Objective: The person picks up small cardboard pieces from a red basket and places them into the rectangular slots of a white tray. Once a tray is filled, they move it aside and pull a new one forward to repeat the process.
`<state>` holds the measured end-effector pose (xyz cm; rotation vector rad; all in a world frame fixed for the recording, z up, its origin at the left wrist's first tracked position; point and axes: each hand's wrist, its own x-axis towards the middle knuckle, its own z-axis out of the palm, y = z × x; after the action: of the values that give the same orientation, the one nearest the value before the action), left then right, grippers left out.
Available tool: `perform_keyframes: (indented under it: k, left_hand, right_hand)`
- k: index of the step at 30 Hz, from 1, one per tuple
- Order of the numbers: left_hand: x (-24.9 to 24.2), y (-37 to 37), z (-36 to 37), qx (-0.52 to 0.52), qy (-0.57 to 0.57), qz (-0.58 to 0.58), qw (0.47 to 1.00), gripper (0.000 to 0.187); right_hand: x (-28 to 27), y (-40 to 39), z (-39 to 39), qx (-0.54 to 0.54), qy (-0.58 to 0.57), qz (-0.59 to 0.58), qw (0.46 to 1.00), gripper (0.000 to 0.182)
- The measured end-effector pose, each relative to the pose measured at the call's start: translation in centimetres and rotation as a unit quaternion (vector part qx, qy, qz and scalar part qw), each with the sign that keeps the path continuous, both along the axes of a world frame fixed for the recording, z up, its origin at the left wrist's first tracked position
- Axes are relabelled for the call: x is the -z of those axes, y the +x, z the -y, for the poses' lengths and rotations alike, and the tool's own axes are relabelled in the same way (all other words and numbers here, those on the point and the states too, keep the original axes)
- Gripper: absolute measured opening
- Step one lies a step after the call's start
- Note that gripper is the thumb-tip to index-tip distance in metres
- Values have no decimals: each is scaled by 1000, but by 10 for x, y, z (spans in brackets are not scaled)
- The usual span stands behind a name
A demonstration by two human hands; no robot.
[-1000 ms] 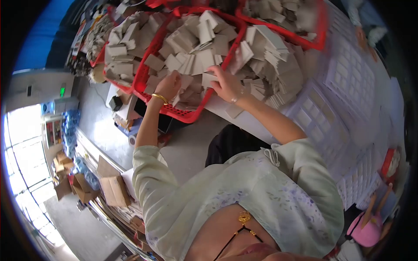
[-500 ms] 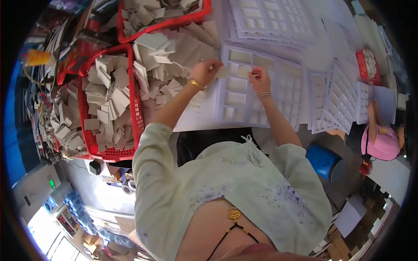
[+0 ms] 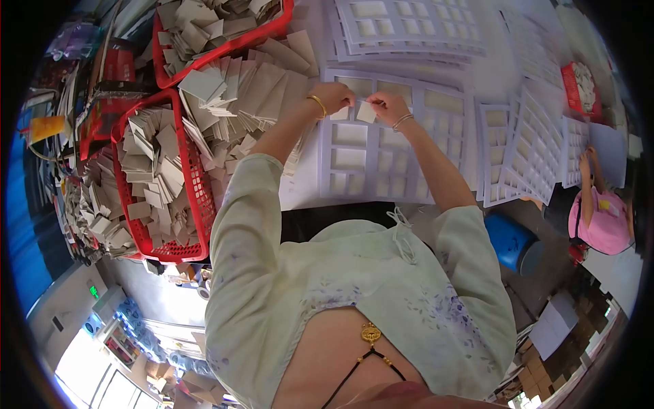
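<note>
A white frame board (image 3: 371, 146) with rectangular compartments lies on the table in front of me. My right hand (image 3: 388, 109) pinches a small cream card square (image 3: 366, 112) over the board's upper compartments. Just left of it, my left hand (image 3: 334, 99) is at the board's upper left, fingers bent together near another small pale piece (image 3: 340, 114); whether it grips that piece is hard to tell. Loose grey-white card pieces (image 3: 255, 88) are heaped on the table left of the board.
Red baskets (image 3: 197, 184) of card pieces stand at the left and upper left. More white frame boards (image 3: 409, 27) are stacked behind and to the right (image 3: 528, 146). A blue bin (image 3: 507, 242) is on the floor. A person in pink (image 3: 603, 221) is at far right.
The view has shifted slightly. My hands have come closer together, and a cream card square now shows in my right hand's fingers.
</note>
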<state>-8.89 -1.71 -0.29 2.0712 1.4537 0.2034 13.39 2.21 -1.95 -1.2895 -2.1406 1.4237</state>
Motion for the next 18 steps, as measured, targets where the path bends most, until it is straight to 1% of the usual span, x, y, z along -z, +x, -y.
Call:
perform_keyframes:
  k: [5, 7, 10, 11, 13, 14, 16, 17, 18]
  left_hand:
    - [-2, 7, 0, -24, -7, 0, 1000, 9]
    - [-1, 7, 3, -31, 1, 6, 999, 9]
    - [8, 9, 7, -43, 39, 24, 998, 7]
    - [10, 11, 9, -64, 59, 25, 996, 7]
    - [12, 15, 15, -105, 98, 29, 989, 7]
    - [12, 16, 18, -122, 103, 10, 987, 8]
    - [10, 18, 24, -155, 112, -28, 981, 11]
    - [9, 18, 30, -133, 116, -55, 983, 13]
    - [7, 18, 38, -111, 119, -82, 983, 15]
  right_hand:
    - [17, -8, -4, -39, 58, 37, 997, 19]
    - [13, -11, -4, -43, 69, 44, 996, 18]
    - [12, -14, -2, -56, 118, 52, 990, 14]
    - [12, -14, -1, -61, 140, 54, 987, 12]
    - [11, -17, 7, -26, 202, 47, 978, 7]
    - [10, -17, 11, -9, 233, 44, 971, 4]
    - [-8, -19, 19, 6, 222, 78, 972, 4]
    - [-15, -20, 23, 13, 216, 94, 972, 5]
    - [-14, -20, 26, 0, 252, 91, 963, 5]
